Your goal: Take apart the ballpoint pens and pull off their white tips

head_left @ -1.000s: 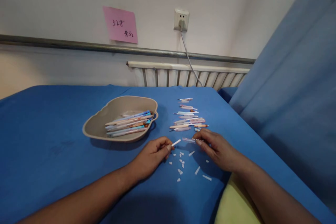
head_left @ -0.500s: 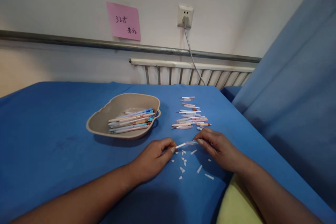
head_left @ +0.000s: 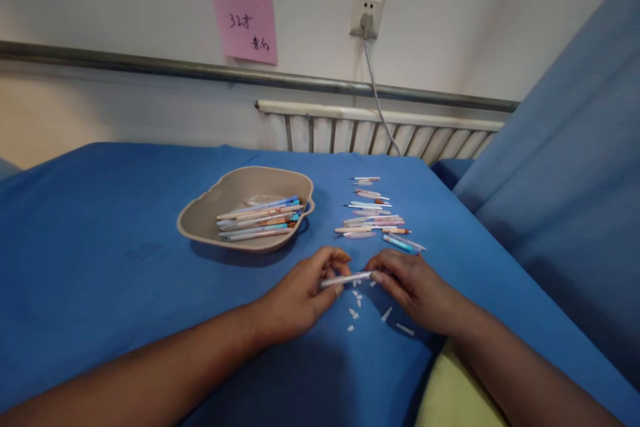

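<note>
Between my hands is a slim whitish pen piece [head_left: 347, 279], held level just above the blue cloth. My left hand [head_left: 305, 293] pinches its left end between thumb and fingers. At its other end, my right hand [head_left: 413, 287] grips with thumb and forefinger, hiding that tip. Small white pen tips [head_left: 354, 313] and a few longer white bits [head_left: 405, 329] lie scattered below. Just beyond my hands, loose pen barrels and refills [head_left: 373, 220] form a rough column, with a bright blue piece [head_left: 397, 242] nearest my right hand.
A beige basin [head_left: 200, 223] holding several pens [head_left: 260, 220] stands left of the column on the blue cloth [head_left: 125, 300]. Behind are a white rail [head_left: 320, 109] and a plugged-in cable [head_left: 375, 87]. A blue curtain [head_left: 560, 147] hangs at right.
The held piece now reaches farther into my left hand, whose fingers have shifted along it. The bright blue piece near my right hand shows more fully. The whole view has shifted slightly.
</note>
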`<state>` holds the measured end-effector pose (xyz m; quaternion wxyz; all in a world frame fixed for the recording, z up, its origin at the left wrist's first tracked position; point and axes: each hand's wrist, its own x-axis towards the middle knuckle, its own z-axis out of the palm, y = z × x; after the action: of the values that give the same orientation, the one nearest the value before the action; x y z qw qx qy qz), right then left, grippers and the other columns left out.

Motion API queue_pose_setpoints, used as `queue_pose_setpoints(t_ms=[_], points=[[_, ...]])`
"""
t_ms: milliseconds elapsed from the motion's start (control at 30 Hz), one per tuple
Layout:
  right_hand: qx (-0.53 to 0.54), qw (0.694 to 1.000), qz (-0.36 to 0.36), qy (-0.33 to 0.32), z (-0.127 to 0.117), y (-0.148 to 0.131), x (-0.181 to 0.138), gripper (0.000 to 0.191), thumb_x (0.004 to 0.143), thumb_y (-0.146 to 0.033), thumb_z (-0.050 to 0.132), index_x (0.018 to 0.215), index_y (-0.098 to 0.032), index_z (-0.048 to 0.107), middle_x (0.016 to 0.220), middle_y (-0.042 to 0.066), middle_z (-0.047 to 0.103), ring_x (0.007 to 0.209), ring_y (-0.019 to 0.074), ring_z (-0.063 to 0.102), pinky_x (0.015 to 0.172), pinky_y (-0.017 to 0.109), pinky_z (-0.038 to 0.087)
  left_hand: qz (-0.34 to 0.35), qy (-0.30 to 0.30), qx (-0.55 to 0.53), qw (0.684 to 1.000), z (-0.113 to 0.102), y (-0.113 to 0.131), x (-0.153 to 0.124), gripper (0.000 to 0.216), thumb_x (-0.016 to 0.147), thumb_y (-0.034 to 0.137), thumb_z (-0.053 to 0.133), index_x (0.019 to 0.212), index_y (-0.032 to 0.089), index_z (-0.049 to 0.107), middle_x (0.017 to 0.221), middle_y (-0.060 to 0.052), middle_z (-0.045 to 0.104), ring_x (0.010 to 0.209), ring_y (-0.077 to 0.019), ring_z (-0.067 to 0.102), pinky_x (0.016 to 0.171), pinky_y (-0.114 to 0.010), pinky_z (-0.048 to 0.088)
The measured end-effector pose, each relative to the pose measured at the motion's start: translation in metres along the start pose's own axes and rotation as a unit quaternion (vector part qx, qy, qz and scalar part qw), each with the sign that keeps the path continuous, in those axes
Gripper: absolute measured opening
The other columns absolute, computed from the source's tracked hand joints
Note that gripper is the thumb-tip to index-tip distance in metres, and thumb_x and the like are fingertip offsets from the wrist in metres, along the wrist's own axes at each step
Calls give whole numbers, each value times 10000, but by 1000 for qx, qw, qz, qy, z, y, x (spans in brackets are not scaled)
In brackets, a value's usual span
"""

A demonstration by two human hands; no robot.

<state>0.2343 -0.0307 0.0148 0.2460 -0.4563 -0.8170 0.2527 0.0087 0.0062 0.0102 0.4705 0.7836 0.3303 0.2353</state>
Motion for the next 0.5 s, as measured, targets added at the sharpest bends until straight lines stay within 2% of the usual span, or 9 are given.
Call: queue_pose_setpoints(t_ms=[100, 233, 333, 500], points=[[9, 1000, 2, 8, 0, -1, 0, 119, 936, -239, 448, 953, -204, 560, 839, 21, 599, 782, 145, 559, 691, 264, 416, -54, 51, -88, 993, -1, -9, 7, 270, 770, 239, 613, 1001, 164, 494, 939, -42, 601, 660, -107, 546, 608, -237, 471], [19, 1000, 5, 15, 1, -3, -1, 103, 931, -233, 451, 930, -200, 548, 826, 23, 594, 763, 147, 555, 673, 266, 415, -152, 17, -102, 983, -3, -11, 11, 212, 777, 338, 611, 831, 151, 526, 641, 26, 567, 484, -87, 504, 445, -188, 382], [21, 1000, -2, 23, 2, -4, -1, 95, 926, -226, 454, 939, -202, 545, 826, 27, 593, 760, 153, 554, 674, 273, 419, -127, 5, -94, 987, -4, -8, 8, 192, 789, 332, 605, 799, 153, 537, 597, 54, 526, 473, -72, 473, 456, -180, 365], [20, 999, -9, 41, 1, -4, -1, 103, 928, -237, 446, 919, -206, 544, 810, 25, 592, 739, 152, 552, 655, 269, 420, -53, 3, -91, 994, -3, -3, 3, 139, 853, 293, 531, 881, 156, 536, 722, 28, 541, 603, -87, 511, 561, -197, 422]])
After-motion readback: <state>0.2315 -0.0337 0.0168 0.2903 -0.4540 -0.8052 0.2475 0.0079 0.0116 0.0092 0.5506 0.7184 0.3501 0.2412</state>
